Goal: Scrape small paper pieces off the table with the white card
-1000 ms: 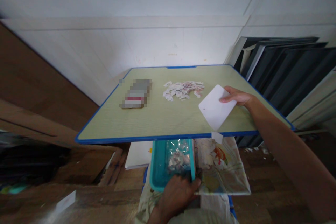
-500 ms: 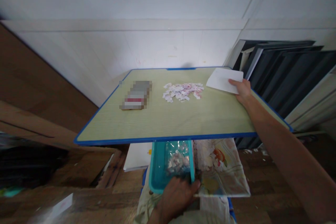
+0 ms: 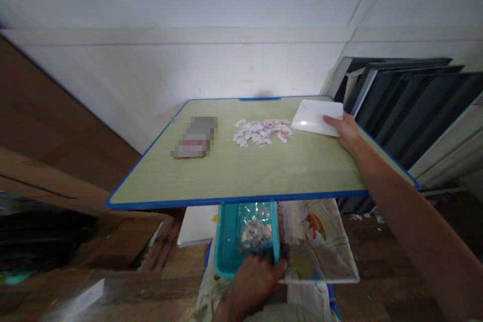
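My right hand is closed on the edge of a white glossy sheet, thumb on top, holding it at the right side of the table. To the left of the sheet lies a loose heap of small torn-looking paper pieces. Below the table's front edge, my left hand is closed over the near right corner of a turquoise plastic tray, its fingertips hidden. Inside the tray, a clear plastic bag holds more small pieces.
The folding table has a blue edge. A blurred-out flat object lies at its left. Dark panels lean on the wall at right. Beside the tray are white paper and a flower-patterned board.
My right hand has shifted slightly left with the white sheet, whose surface has tilted and now catches a glare. My left hand and the tray stay where they were.
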A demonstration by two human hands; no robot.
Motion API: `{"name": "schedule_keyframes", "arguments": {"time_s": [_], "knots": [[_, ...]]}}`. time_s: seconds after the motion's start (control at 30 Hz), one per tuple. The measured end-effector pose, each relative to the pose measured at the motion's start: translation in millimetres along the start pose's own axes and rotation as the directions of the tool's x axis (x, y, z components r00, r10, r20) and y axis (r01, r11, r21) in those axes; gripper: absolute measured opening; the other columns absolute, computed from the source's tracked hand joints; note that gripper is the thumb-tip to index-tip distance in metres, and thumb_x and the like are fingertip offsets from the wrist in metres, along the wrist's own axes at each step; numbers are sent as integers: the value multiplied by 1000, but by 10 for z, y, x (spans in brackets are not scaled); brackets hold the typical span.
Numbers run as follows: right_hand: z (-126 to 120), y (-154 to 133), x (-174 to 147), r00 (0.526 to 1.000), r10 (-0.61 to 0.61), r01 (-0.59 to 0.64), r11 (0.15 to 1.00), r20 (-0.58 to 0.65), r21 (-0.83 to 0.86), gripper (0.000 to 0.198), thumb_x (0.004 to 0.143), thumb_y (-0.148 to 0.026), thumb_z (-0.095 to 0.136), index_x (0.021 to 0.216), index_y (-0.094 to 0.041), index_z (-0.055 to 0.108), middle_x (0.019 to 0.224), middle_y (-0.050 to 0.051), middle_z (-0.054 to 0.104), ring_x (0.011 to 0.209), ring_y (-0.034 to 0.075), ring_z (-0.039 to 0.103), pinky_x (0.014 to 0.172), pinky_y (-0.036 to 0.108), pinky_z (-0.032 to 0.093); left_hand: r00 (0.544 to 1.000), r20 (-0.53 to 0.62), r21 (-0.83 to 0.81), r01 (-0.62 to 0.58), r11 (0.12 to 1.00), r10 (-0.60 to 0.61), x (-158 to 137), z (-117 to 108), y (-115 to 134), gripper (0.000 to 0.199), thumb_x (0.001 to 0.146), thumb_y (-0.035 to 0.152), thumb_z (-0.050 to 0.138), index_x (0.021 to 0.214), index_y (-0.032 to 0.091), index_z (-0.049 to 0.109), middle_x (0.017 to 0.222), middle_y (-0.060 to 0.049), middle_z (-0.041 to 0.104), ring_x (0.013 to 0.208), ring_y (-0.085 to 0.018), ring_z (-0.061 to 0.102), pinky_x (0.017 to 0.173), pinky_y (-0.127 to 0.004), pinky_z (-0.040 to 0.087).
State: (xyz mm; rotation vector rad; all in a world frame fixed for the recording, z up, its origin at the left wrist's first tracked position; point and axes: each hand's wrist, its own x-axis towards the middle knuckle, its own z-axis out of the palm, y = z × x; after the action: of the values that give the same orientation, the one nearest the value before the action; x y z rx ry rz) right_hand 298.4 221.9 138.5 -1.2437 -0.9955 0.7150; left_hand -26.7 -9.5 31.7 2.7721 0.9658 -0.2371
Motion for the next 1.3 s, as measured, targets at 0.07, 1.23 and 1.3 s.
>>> {"name": "schedule_keyframes", "arguments": {"time_s": [0.07,1.23,1.3], "knots": [[-5,-17,-23,998,18,-17,1000,55,-24,36,50,-26,69,84,-18,60,93,4,62,82,22,59,78,39,45,1000,2,4,0,1000,0,2,-2,1,30,79,38,52,105,25,45,75,-3,59,68,-23,56,56,-30,42],[-134,-199,-87,910,211,-165,974,356,-157,30,49,-24,69,77,-16,62,75,3,65,59,18,59,58,31,48,1000,14,-4,0,1000,0,10,12,-8,35,78,40,52,110,26,43,76,-3,59,69,-23,56,56,-31,42],[-131,-220,-101,902,207,-163,976,378,-147,30,49,-25,69,77,-17,62,74,2,65,59,17,59,58,30,48,1000,30,-7,2,1000,-2,10,3,-3,34,79,39,51,108,26,44,77,-4,58,70,-23,56,57,-30,42]]}}
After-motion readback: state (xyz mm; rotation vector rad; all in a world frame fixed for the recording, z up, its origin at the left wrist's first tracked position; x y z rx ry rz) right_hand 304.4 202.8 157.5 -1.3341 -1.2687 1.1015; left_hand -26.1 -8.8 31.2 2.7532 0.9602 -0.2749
